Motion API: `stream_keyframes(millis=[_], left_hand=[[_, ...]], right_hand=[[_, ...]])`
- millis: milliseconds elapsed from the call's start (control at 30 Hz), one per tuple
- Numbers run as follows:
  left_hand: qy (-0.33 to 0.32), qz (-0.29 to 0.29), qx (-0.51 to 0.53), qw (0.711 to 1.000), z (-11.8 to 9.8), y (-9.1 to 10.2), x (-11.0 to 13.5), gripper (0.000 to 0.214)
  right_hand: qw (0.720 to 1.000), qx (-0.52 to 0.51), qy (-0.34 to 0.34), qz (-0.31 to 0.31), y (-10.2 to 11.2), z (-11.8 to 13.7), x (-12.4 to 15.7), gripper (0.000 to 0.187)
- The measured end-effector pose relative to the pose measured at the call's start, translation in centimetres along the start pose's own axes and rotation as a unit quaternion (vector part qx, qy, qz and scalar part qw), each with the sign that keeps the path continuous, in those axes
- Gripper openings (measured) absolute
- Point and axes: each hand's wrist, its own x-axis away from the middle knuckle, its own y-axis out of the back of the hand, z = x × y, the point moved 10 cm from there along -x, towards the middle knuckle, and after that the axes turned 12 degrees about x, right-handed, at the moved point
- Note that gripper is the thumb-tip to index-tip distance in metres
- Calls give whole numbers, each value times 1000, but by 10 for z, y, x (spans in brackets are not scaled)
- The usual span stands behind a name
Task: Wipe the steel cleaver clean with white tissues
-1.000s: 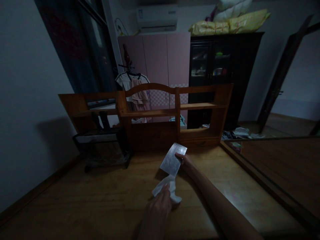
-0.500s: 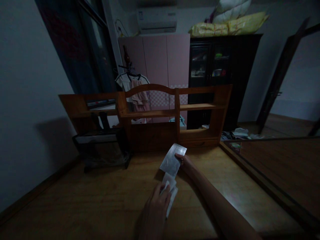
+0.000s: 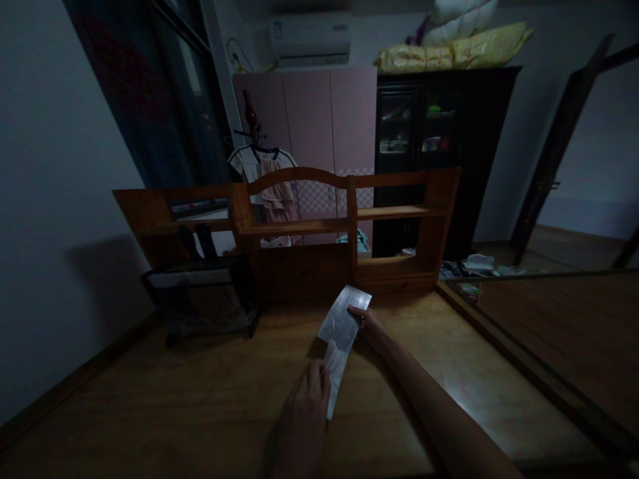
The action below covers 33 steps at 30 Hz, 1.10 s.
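Since half a second ago, the white tissue (image 3: 337, 369) has gone from bunched folds to a narrower strip pointing toward the near edge of the table (image 3: 219, 392), its side pinched in the left hand (image 3: 305, 406)'s closed fingers. The right hand (image 3: 369, 326) grips the cleaver (image 3: 338, 324) blade, thumb on top, near the far edge, before the wooden shelf unit (image 3: 299, 227).

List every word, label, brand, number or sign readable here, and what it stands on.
None can be read.
Air conditioner: the label at picture-left and the mark at picture-right are too small and blurred.
Flat metal piece in the right hand: no lettering discernible.
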Motion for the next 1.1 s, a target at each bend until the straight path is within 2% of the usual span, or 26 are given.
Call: stream_keyframes(millis=[133,267,433,667,800,900,1000,1033,1100], left_hand=[[27,16,115,993,6,-13,-5,28],[-3,24,214,976,4,-29,-13,39],[-23,34,219,975,4,-36,-14,57],[-84,46,142,985,7,-23,13,77],[-90,31,121,988,26,-14,40,74],[-104,35,126,986,35,-3,50,74],[-133,24,138,981,23,16,39,74],[-128,-8,137,982,19,25,31,75],[-122,-2,127,984,5,24,11,76]], right_hand=[[1000,2,1,3,-1,1,3,10],[1000,2,0,6,0,1,4,11],[1000,0,-8,-5,2,-1,2,13],[1000,-3,-1,-3,1,0,2,13],[1000,0,6,-3,3,0,0,15],[1000,5,10,1,3,-1,-2,13],[1000,12,14,9,2,0,-2,14],[1000,16,14,13,1,0,-1,14],[999,28,14,24,-1,1,0,15]])
